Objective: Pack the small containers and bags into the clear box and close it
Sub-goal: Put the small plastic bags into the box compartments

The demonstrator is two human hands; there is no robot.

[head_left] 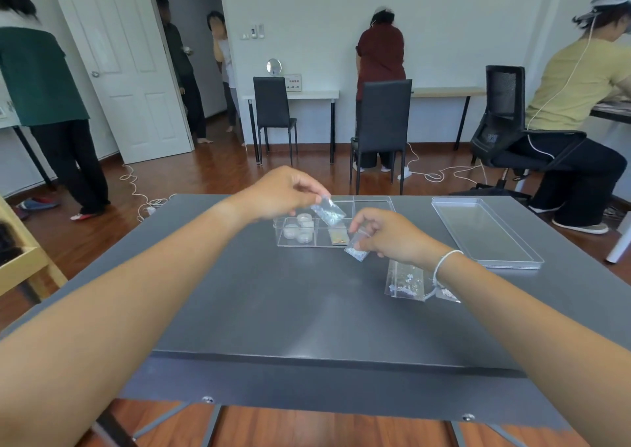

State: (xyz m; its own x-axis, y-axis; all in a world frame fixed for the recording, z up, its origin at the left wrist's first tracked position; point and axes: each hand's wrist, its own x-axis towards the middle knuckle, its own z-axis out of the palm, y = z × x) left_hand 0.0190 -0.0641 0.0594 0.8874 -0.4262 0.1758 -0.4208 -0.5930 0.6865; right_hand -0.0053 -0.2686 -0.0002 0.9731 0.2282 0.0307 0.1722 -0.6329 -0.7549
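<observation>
A clear box [372, 203] with dividers stands open on the grey table [273, 303]. Its front left compartment holds several small round containers [300, 230]; the compartment beside it holds a bag of golden bits [338, 236]. My left hand [280, 192] pinches a small clear bag of pale beads [328, 211] and holds it above the box. My right hand [389, 233] grips a second small bag of beads [356, 247] just in front of the box. More clear bags [406, 281] lie on the table under my right wrist.
The box's clear lid [485, 233] lies flat at the table's right. Beyond the table are black chairs [380, 129], desks along the wall and several people. White cables run over the wooden floor. A wooden frame [24, 262] stands at the left.
</observation>
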